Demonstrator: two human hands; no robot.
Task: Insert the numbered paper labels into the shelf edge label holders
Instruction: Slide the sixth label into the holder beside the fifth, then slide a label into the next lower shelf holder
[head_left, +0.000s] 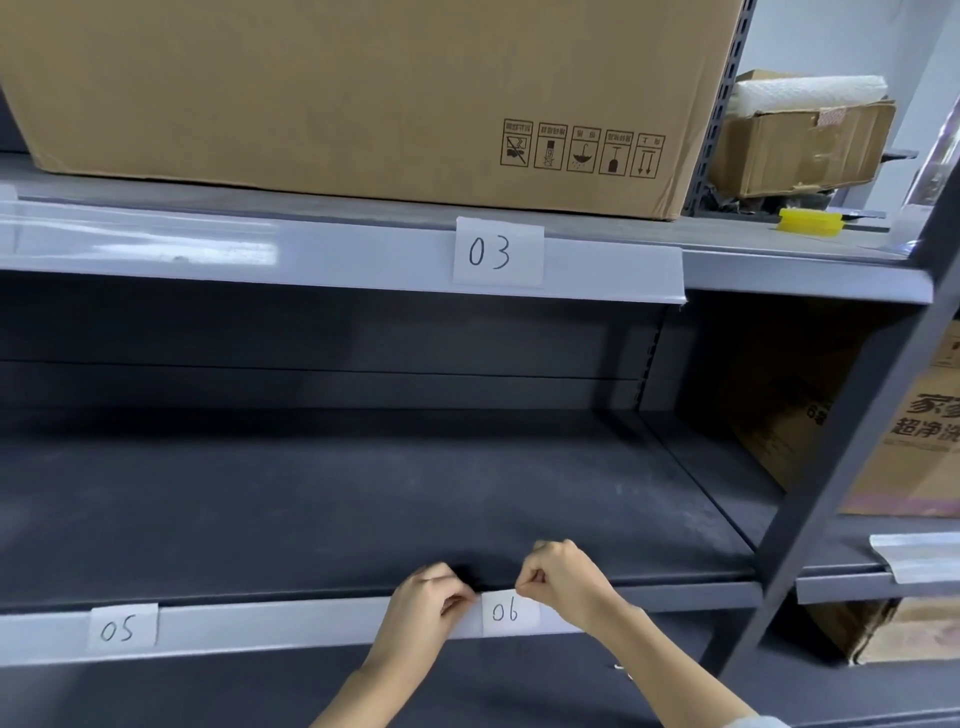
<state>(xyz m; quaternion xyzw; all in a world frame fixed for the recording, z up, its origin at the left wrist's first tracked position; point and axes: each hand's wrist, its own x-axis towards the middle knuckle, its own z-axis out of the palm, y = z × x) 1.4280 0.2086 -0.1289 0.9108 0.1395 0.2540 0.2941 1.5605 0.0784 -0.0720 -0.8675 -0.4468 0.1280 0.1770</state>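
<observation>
A white paper label marked 06 (508, 613) sits in the clear label holder strip (270, 626) on the lower shelf's front edge. My left hand (428, 600) pinches the label's upper left corner. My right hand (563, 579) pinches its upper right corner. Label 05 (122, 629) sits in the same strip at the left. Label 03 (497, 252) sits in the upper shelf's holder strip (332, 254).
A large cardboard box (363, 88) stands on the upper shelf. The dark middle shelf board (363, 493) lies behind my hands. A grey upright post (841, 441) rises at the right, with more boxes (914, 441) and a yellow object (810, 221) beyond.
</observation>
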